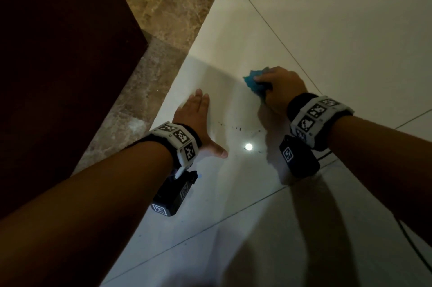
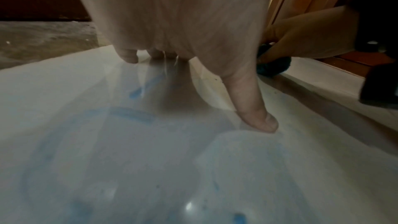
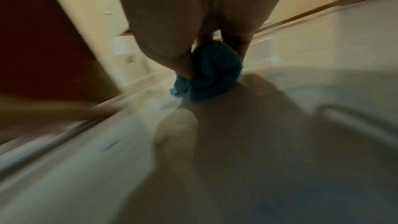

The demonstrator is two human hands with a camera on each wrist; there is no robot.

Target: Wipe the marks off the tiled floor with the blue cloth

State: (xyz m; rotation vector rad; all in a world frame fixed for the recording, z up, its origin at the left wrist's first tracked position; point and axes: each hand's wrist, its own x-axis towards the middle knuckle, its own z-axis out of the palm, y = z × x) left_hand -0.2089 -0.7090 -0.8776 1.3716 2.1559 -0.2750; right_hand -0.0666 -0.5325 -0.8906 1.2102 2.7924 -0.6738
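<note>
Two bare hands work low over a tiled floor point(image 1: 327, 29) of pale, glossy tiles crossed by thin dark grout lines. Along the floor's left edge runs a brown marbled border strip point(image 1: 149, 57), and beyond that stands a dark reddish-brown panel point(image 1: 58, 53); whether it is a door or furniture cannot be told.

Next in size, the left hand point(image 1: 198, 121) lies flat on the tile, palm down, its fingers point(image 1: 201, 97) straight and released and the thumb spread out to the side. The left wrist view shows the thumb tip and fingertips touching the shiny surface. The right hand point(image 1: 280, 90) sits further forward and to the right, well apart from the left, its fingers clenched round the blue cloth point(image 1: 253, 82).

That cloth is bunched into a fluffy wad and pressed down on the tile, poking out ahead of the knuckles; the right wrist view shows it point(image 3: 206, 72) squeezed between thumb and fingers, though that picture is blurred.

Smaller still, a scatter of dark marks point(image 1: 238, 128) dots the tile between the two hands, nearer the person than the cloth. A small round glare of light point(image 1: 249, 146) reflects just beside them.
</note>
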